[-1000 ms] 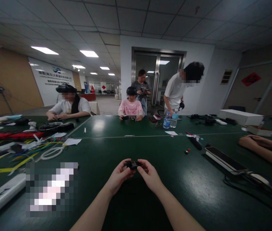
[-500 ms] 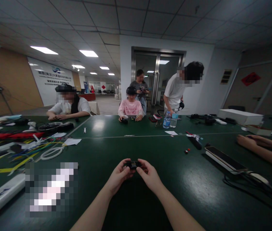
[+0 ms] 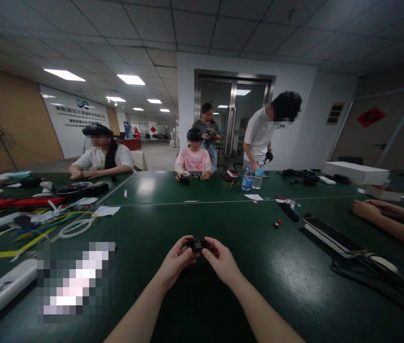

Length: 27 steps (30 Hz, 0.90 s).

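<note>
A small black object (image 3: 198,245) is held up between both hands over the green table (image 3: 244,226), in the lower middle of the head view. My left hand (image 3: 176,259) pinches its left end, with the thumb on the near side. On the right end, my right hand (image 3: 220,259) has its thumb and index finger closed. The object has a lighter grey patch in its middle; what exactly it is cannot be made out. Other fingers curl beneath it and are partly hidden.
A phone (image 3: 334,237) on a white block, with cables, lies right. Two water bottles (image 3: 247,178) stand far across. Cables (image 3: 76,227) and a power strip (image 3: 5,295) lie left. Another person's hands (image 3: 369,212) rest at the right; several people are around the table.
Both hands keep their grip on the black object, which looks slightly turned. The whole view has shifted very slightly.
</note>
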Each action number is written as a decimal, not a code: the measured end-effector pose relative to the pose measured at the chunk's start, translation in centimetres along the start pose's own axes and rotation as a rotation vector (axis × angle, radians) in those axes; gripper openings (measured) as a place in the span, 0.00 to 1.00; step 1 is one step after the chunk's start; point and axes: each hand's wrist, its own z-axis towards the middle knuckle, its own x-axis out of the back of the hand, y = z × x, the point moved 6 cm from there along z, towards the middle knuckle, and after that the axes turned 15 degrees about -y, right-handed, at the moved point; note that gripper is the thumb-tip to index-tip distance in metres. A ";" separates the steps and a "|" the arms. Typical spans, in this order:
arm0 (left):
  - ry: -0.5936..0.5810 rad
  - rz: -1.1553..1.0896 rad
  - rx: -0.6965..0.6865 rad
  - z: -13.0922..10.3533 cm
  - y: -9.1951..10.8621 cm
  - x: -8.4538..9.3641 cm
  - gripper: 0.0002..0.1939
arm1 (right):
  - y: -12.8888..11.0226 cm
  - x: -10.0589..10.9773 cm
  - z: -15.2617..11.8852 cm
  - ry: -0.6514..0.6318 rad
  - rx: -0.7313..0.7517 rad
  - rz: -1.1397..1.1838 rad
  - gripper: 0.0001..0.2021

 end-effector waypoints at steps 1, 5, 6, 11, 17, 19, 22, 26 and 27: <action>0.000 0.002 0.001 0.0 0.0 0.0 0.19 | 0.0 0.0 0.0 -0.002 -0.001 -0.002 0.20; 0.004 0.008 0.005 0.0 -0.1 0.2 0.20 | 0.0 0.0 0.0 -0.006 -0.006 -0.010 0.20; 0.005 0.009 0.005 0.0 -0.1 0.2 0.20 | 0.0 0.0 0.0 -0.004 -0.007 -0.011 0.20; 0.010 0.017 0.010 0.0 -0.1 0.1 0.20 | 0.1 0.0 0.0 -0.002 -0.012 -0.023 0.20; 0.011 0.029 0.017 0.0 -0.2 0.2 0.21 | 0.2 -0.1 0.0 -0.006 -0.015 -0.021 0.20; 0.015 0.024 0.014 0.1 -0.2 0.3 0.21 | 0.2 -0.1 0.1 -0.004 -0.010 -0.018 0.20; 0.019 0.018 0.020 0.1 -0.3 0.3 0.22 | 0.3 -0.1 0.1 0.002 0.002 -0.012 0.20; 0.033 0.015 0.036 0.0 -0.1 0.1 0.29 | 0.0 -0.1 0.0 0.000 0.001 -0.014 0.20; 0.032 0.015 0.038 -0.1 -0.1 0.1 0.30 | -0.1 -0.1 0.0 -0.002 -0.003 -0.015 0.20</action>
